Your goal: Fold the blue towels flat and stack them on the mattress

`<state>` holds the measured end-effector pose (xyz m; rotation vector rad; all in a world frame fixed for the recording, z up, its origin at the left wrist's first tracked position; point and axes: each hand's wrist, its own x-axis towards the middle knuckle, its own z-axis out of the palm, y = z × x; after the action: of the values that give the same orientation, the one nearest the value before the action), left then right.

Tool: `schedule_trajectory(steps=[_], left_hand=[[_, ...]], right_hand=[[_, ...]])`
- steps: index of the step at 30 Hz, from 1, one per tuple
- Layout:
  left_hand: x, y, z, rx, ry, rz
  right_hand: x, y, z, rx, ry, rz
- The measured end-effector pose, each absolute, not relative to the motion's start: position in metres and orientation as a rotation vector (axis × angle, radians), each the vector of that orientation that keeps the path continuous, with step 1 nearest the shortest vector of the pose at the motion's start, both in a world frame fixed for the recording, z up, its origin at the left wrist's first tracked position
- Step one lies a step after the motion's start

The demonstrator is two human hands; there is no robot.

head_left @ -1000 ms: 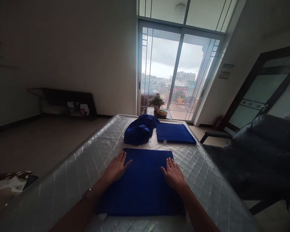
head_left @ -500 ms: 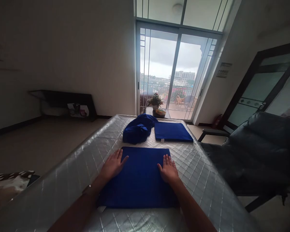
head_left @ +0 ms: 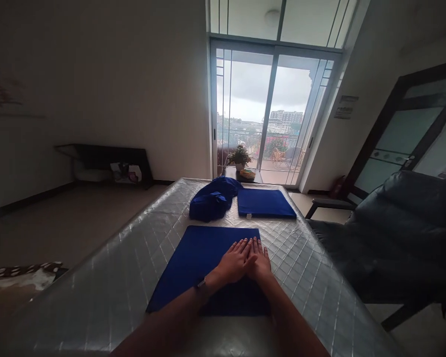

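Note:
A folded blue cloth [head_left: 196,258] lies flat on a plastic-wrapped quilted mattress [head_left: 134,267] in front of me. My left hand [head_left: 235,260] and my right hand [head_left: 259,262] rest side by side on the cloth's right half, fingers stretched flat and touching each other. Neither hand holds anything. Farther back lie a crumpled blue cloth heap [head_left: 212,199] and a neatly folded blue cloth [head_left: 265,203] to its right.
A dark armchair [head_left: 401,233] stands close to the mattress's right edge. Beyond the far end are a small table with a potted plant [head_left: 240,157] and glass balcony doors [head_left: 267,109]. A low dark shelf [head_left: 107,161] sits against the left wall.
My left hand has slid right across the cloth from its left edge until it meets my right hand. The right hand has hardly moved.

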<state>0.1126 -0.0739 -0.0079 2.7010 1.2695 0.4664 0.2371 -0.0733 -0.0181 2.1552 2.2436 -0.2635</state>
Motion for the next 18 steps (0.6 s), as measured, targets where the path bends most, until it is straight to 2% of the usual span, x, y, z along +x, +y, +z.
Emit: schedule_trajectory(steps=[4,12,18], left_hand=[[0.075,-0.065,-0.019,2.647,1.402,0.379],[-0.066,-0.057,-0.031,2.401,1.96,0.198],[-0.085,-0.055,-0.034,2.282,2.006,0.203]], right_hand=[[0.235,-0.073,-0.013,2.243,2.244,-0.327],[0.236,-0.072,-0.011,2.277,2.207,-0.382],[0.234,-0.071,-0.006,2.25,2.186,-0.365]])
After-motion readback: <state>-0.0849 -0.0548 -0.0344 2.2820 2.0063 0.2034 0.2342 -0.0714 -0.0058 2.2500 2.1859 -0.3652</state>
